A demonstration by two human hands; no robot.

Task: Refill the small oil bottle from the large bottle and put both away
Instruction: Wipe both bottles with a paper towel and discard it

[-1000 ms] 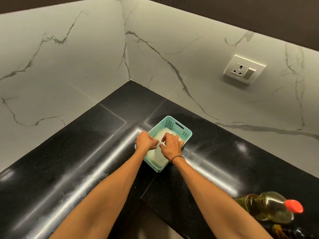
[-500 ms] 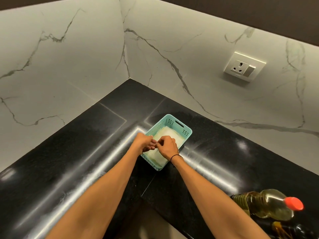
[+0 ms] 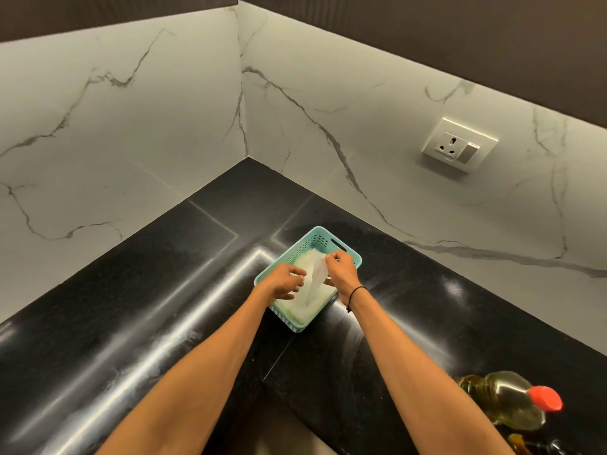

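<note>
The large oil bottle [image 3: 502, 403] with a red cap stands at the lower right, holding yellow oil. Just below it a small dark bottle [image 3: 525, 446] is partly cut off by the frame edge. Both my hands are over a teal basket [image 3: 338, 246] of white tissues in the middle of the black counter. My right hand [image 3: 341, 270] pinches a white tissue [image 3: 317, 277] and holds it lifted out of the stack. My left hand [image 3: 285, 284] rests on the tissues at the basket's left side, fingers curled; whether it grips a tissue I cannot tell.
The black stone counter [image 3: 131, 323] runs into a corner between two white marble walls. A wall socket with a switch [image 3: 458, 144] sits on the right wall. The counter's front edge cuts in below my forearms.
My right hand has pulled one tissue up and away from the stack. My left hand has shifted a little to the left and stays down on the stack.
</note>
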